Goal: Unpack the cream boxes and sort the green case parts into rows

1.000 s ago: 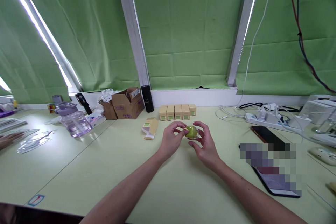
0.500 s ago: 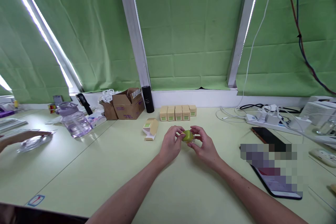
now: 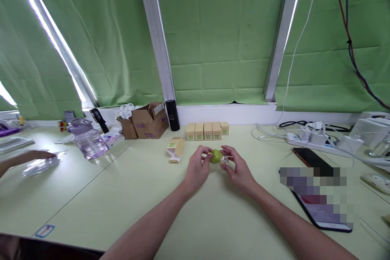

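Note:
Between my hands is a small round green thing, glossy and fruit-like. The fingers and thumb of my left hand are closed on its left side. My right hand pinches a small clear plastic piece against the green thing's right side; whether it is a cup or a wrapper I cannot tell. Farther off to the left lies an opened small tan carton with its flaps out. Several closed tan cartons with green labels stand together behind my hands.
At the left are a purple-lidded water jug, a cardboard box and a black cylinder. Another person's hand rests on clear plastic packets. On the right lie phones and a power strip with cables.
The clear plastic piece now shows on the green thing's right side, as my right fingers draw it a little rightward. The green thing has shifted slightly left.

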Motion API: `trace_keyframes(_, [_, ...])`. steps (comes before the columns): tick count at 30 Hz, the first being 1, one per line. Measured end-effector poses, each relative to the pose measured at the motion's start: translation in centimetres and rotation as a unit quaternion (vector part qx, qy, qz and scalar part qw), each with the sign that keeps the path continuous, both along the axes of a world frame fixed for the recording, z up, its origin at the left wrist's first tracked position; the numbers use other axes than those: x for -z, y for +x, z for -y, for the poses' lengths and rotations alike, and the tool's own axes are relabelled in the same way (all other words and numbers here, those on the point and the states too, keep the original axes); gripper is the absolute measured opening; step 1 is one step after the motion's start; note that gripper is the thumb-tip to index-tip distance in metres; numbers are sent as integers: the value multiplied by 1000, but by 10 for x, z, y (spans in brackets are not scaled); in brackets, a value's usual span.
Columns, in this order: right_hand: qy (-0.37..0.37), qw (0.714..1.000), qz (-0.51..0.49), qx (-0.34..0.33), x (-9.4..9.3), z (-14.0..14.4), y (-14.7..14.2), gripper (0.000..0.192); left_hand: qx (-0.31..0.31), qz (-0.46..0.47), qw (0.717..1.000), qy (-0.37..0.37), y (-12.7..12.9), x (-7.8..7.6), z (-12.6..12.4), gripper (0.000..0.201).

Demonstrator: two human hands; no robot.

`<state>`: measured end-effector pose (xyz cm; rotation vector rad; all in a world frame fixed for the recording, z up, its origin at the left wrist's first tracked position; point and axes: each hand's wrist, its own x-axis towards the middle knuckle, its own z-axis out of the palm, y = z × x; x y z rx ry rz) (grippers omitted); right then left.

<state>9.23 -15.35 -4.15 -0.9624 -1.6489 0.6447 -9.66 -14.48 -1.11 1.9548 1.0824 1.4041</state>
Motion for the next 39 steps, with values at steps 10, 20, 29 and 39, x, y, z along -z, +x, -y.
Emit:
trace_keyframes(10, [18,993,31,110,8,-30,32,12,-41,194,973,-119,-2,4,-20,39])
trace_keyframes(20, [-3,968,156,196,21,-44,59,7,-13,253,943,-216,-3,15,-24,47])
trace_keyframes(29, [11,954,192,228,24,-42,57,28,43,302,906,-294,-2,12,-16,35])
trace_keyframes(39, [308,900,270,147,-16,-1,21,39,78,324,876,-349,-1,3,-10,19])
